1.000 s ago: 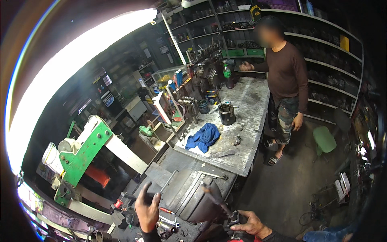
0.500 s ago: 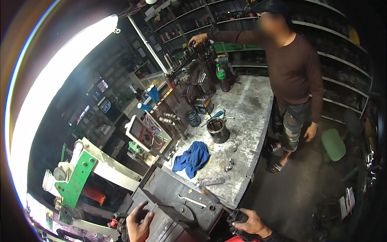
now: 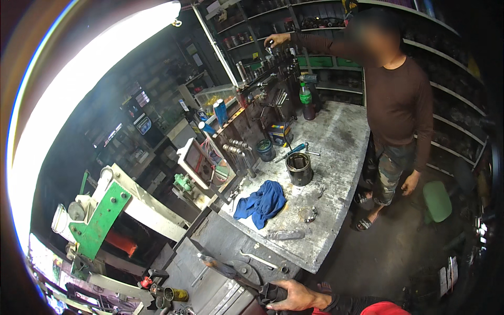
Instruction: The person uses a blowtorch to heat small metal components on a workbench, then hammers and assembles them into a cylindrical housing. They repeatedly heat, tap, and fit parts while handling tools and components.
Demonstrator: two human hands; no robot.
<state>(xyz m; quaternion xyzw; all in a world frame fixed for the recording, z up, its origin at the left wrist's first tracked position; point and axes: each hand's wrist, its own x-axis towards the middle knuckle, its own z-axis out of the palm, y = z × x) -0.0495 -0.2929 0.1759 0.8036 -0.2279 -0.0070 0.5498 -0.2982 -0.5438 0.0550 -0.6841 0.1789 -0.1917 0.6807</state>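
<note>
My right hand (image 3: 296, 295), at the lower edge, is closed round the black grip of a long dark tool (image 3: 228, 269) with a brownish section near its pale tip; its kind is unclear. The tool slants up and left across grey metal blocks at the near end of the bench. Just beyond it lies a bent metal wrench (image 3: 256, 258). A thin metal rod (image 3: 199, 276) rests beside the tool's tip. My left hand is out of view. Farther off, a blue cloth (image 3: 261, 203) lies crumpled on the worn workbench (image 3: 336, 157), left of a dark metal cylinder (image 3: 299, 169).
A person in a brown shirt (image 3: 399, 105) stands at the bench's far right, one hand on the tool rack (image 3: 262, 71). A green bottle (image 3: 305, 94) stands behind. A green and white machine (image 3: 102, 218) is at left, with small cans (image 3: 176, 294) near it. A green chair (image 3: 437, 201) stands right.
My left hand has gone out of view. My right hand has moved left with the tool, which now lies across the metal blocks. The view has shifted, so the bench sits farther right.
</note>
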